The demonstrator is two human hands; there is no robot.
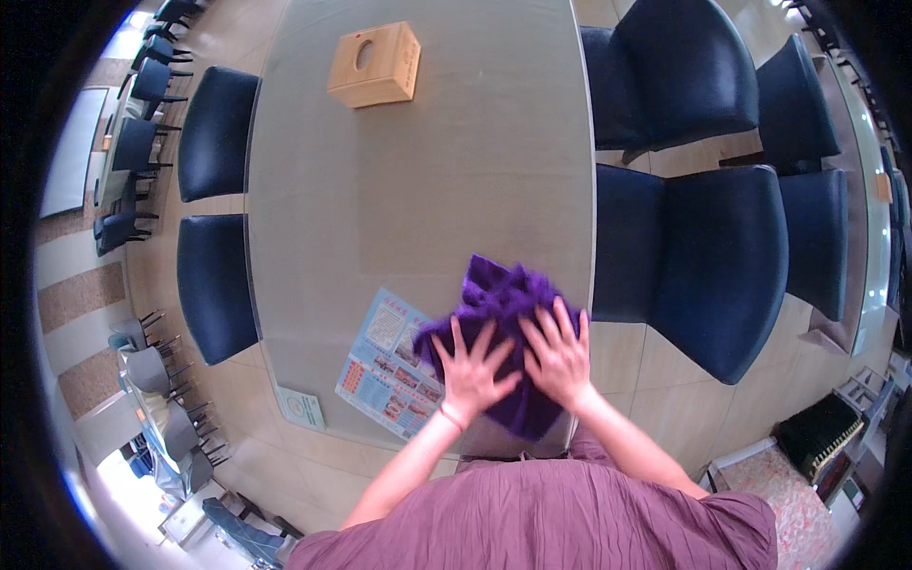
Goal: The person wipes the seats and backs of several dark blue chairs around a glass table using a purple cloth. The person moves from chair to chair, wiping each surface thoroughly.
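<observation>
A crumpled purple cloth [503, 294] lies at the near right part of the long table [418, 218], close to its front edge. Both palms press down on it. My left hand [472, 369] rests on the cloth's left side with the fingers spread. On its right side lies my right hand [559, 356], fingers also stretched apart. Partly under the cloth's left edge is a printed leaflet [385, 366] with small pictures and text. Whatever is beneath the bunched cloth is hidden.
A wooden tissue box [375, 65] stands at the table's far end. A small pale card [301, 408] sits at the near left corner. Dark blue chairs line the left side [217, 285] and the right side [717, 266], close against the table.
</observation>
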